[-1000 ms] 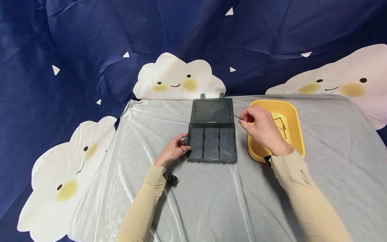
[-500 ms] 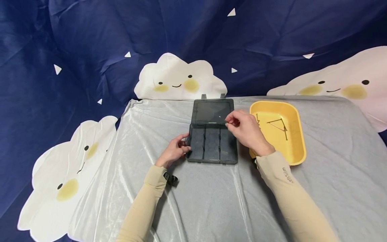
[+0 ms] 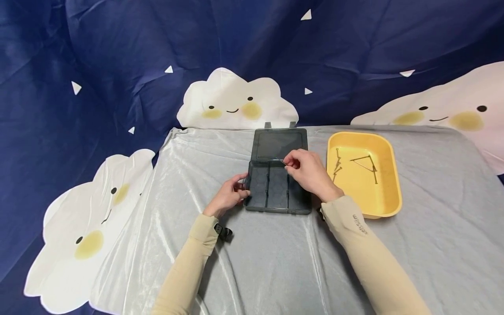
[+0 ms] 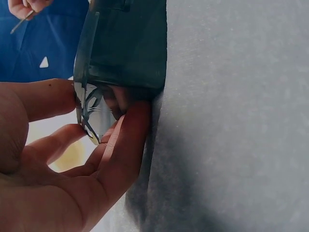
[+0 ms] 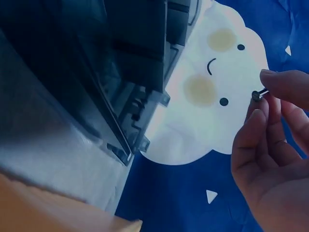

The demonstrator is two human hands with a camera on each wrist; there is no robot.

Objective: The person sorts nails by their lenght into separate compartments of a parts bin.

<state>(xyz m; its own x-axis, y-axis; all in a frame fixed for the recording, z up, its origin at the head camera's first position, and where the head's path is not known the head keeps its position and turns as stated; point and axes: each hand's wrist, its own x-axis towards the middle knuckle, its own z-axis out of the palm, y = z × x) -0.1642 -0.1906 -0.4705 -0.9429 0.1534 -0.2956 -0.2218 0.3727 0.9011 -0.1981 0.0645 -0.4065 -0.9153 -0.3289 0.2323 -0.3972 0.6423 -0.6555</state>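
Observation:
A dark translucent divider box (image 3: 277,209) stands open on the cloth, its lid folded back and its three long compartments facing up. At its left side my left hand (image 3: 227,195) grips the wall, the thumb at the rim and the other fingers against the outside, as the left wrist view shows (image 4: 72,169). My right hand (image 3: 309,171) is above the box near the lid's hinge line. Between thumb and fingertips it pinches a long thin screw (image 3: 277,159), which points left. Its small round head (image 5: 256,95) pokes out from the fingertips in the right wrist view.
A yellow tray (image 3: 395,192) stands to the right of the box. Several long screws (image 3: 374,170) lie in it, some near its left wall. Grey cloth (image 3: 267,262) covers the table, and a blue curtain with clouds (image 3: 236,35) hangs behind it.
My right hand has moved left from over the yellow tray to above the box, carrying the screw. My left hand has kept its hold on the box's left side.

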